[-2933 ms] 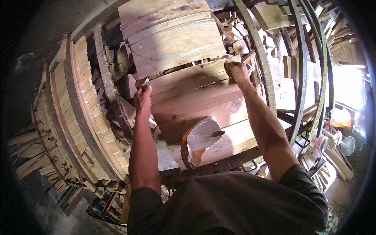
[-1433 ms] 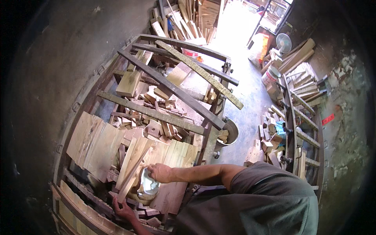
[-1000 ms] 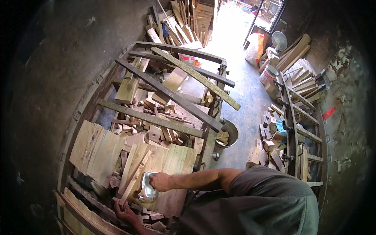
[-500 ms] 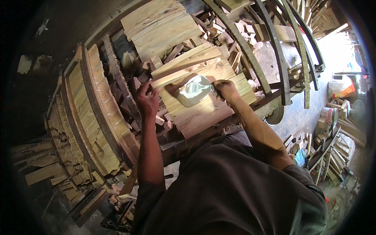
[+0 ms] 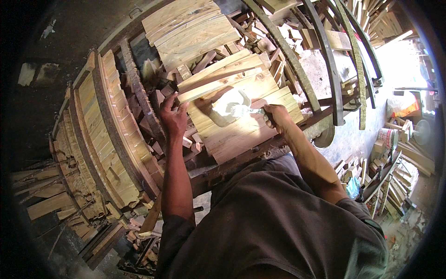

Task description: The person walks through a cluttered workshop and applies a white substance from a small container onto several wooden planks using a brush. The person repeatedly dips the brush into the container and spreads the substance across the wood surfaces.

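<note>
My left hand (image 5: 174, 116) grips the left end of a narrow wooden strip (image 5: 218, 86), fingers and thumb at its tip. This strip lies along the far side of a panel of joined boards (image 5: 241, 139). On the panel sits a pale, shallow bowl-like thing (image 5: 223, 120), its inside washed out by glare. My right hand (image 5: 277, 117) is closed around a slim-handled tool (image 5: 253, 111), whose shiny front end reaches toward the bowl-like thing. Glare hides the tool's exact kind. More loose strips (image 5: 216, 69) lie just beyond the held one.
Another board panel (image 5: 190, 35) rests farther off, over many wood offcuts (image 5: 267, 44). Curved bars (image 5: 325, 60) arch over the bench at right. Clamped panels (image 5: 95, 125) stand at left. Scrap wood (image 5: 395, 181) and a white bucket (image 5: 388, 137) are on the right.
My right hand has drawn back to the right and slightly nearer, showing more of the tool. The left hand stays at the strip's end. Glare over the bowl-like thing is stronger.
</note>
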`<state>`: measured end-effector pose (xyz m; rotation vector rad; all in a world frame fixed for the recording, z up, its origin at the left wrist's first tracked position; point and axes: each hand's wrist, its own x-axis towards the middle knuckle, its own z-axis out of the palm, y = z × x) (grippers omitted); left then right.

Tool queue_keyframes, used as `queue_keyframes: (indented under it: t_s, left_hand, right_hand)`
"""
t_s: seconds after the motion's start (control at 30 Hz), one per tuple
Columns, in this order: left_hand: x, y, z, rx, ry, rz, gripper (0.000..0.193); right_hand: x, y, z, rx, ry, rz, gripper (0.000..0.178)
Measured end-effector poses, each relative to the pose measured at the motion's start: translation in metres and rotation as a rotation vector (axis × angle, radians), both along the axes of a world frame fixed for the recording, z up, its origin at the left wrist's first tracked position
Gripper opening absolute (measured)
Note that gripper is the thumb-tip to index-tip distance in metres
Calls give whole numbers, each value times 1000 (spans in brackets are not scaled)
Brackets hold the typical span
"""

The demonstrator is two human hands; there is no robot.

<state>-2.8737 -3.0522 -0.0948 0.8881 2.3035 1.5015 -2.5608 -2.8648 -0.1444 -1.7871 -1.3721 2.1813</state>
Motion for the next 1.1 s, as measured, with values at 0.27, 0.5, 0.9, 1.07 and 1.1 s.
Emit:
queue_keyframes:
  t_s: [0.27,0.5,0.9,1.07,1.1]
  left_hand:
    - [-2,-5,-4,-14,78,20,39]
    - [-2,-1,-2,10,51,37,39]
    - [-6,2,7,12,217,-64,35]
    - [5,6,26,37,22,-21,33]
    - [4,5,27,27,51,-35,33]
  right_hand:
    - [22,3,33,16,43,-131,23]
    - [12,14,56,-92,269,-324,16]
    - [-118,0,145,505,461,-15,24]
    - [-143,-8,145,834,421,175,16]
    - [-143,-7,141,850,383,165,16]
